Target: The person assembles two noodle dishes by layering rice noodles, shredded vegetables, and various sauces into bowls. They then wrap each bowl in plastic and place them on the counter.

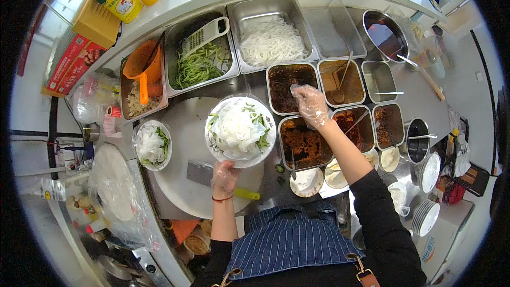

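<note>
My left hand, in a clear plastic glove, grips the near edge of a bag-covered plate. White noodles are heaped on it, with cucumber shreds at the side. Over a steel pan of dark chili sauce, my gloved right hand has its fingers drawn together; what they hold, if anything, I cannot make out. Beneath the plate, a cleaver with a green handle lies on a round white cutting board. A smaller plate of noodles and cucumber sits to the left.
Along the back stand a tray of noodles, a tray of cucumber shreds with a grater, and an orange ladle. Several sauce pans and small bowls crowd the right. A dark liquid pot holds a long-handled ladle.
</note>
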{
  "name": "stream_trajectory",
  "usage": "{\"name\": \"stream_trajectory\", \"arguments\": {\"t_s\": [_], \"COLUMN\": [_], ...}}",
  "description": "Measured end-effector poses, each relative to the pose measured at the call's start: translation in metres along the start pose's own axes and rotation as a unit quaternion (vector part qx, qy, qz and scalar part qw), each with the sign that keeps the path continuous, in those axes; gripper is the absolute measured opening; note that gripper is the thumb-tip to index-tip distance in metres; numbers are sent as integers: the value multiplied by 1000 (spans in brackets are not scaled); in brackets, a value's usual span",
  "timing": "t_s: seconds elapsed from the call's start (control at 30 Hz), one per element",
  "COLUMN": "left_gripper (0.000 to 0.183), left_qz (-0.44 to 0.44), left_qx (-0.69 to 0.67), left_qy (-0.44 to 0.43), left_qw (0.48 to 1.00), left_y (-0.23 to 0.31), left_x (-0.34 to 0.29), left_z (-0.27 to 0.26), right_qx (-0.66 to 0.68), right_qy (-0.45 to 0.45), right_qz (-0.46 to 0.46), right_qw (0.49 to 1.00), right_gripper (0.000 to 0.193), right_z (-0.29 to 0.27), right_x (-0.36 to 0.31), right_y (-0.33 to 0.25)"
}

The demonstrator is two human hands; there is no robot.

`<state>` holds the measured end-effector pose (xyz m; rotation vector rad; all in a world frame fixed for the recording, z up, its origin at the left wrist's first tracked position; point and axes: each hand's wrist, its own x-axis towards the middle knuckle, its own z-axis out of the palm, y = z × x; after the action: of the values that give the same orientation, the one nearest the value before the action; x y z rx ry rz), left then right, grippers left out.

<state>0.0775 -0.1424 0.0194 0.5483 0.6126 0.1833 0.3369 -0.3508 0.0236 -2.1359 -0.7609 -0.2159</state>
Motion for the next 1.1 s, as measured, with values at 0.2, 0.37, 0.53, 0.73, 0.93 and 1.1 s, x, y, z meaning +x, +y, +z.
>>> {"name": "stream_trajectory", "arguments": {"t_s": [0.2, 0.37, 0.53, 0.73, 0.93, 1.1], "left_gripper": [65, 62, 60, 56, 61, 48], "left_qz": [-5, -13, -24, -1, -41, -43], "left_qx": [7, -6, 15, -2, -13, 7], "left_qy": [6, 10, 3, -48, 18, 6], "left_qw": [1000, 1000, 1000, 999, 999, 999], "left_y": [-7, -11, -11, -17, -19, -22], "left_x": [1, 5, 7, 15, 28, 30], "left_z": [-4, -13, -21, -24, -32, -40], "right_qx": [11, -68, -111, -138, -2, 19], "right_qy": [-113, 28, 70, 102, 37, -14], "right_qz": [36, 27, 81, 152, 151, -26], "right_qw": [993, 997, 988, 973, 988, 999], "right_gripper": [10, 8, 11, 18, 11, 13], "right_z": [-32, -45, -9, 20, 19, -1], "right_x": [-22, -3, 26, 36, 21, 8], "right_y": [-14, 0, 12, 1, -13, -14]}}
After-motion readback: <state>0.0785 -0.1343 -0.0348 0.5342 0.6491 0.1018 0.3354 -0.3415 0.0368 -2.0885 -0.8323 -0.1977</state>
